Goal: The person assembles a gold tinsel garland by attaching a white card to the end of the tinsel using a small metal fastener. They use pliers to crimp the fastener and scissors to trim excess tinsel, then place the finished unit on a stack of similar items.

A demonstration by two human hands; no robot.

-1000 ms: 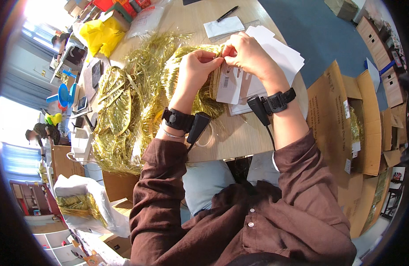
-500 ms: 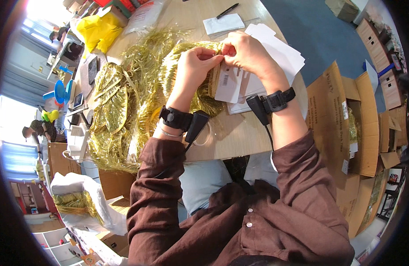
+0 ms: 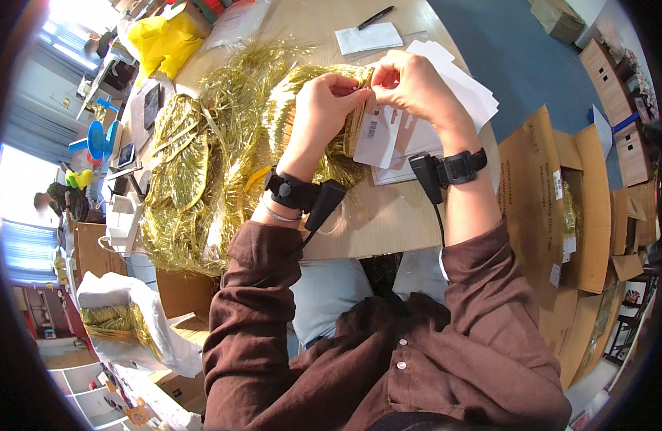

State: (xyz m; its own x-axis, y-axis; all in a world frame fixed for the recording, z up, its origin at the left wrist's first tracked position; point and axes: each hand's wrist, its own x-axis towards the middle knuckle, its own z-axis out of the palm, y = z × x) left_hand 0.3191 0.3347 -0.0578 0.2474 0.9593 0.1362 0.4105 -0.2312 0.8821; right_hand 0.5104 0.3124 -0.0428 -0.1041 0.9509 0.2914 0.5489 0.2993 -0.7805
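Note:
A bundle of shiny gold tinsel (image 3: 288, 90) lies on the table in front of me, with a braided-looking gold edge at its right end. My left hand (image 3: 321, 108) reaches over the bundle, thumb and fingers pinched at that edge. Right beside it, my right hand (image 3: 411, 87) pinches the same edge, and the fingertips of both hands almost meet. The exact spot between the fingertips is too small to make out. Under the right hand hangs or lies a white card tag (image 3: 376, 136) with a barcode and a cut-out hole, against the bundle's edge.
More loose gold tinsel (image 3: 176, 194) is heaped at left. White cards (image 3: 474, 93) lie to the right, with a black pen (image 3: 376, 17) on white paper beyond. A yellow bag (image 3: 162, 43) is at the far left. Open cardboard boxes (image 3: 532, 187) stand right of the table.
Both hands and the tinsel edge sit slightly further right in the picture, along with most of the scene. The pinching grip looks the same.

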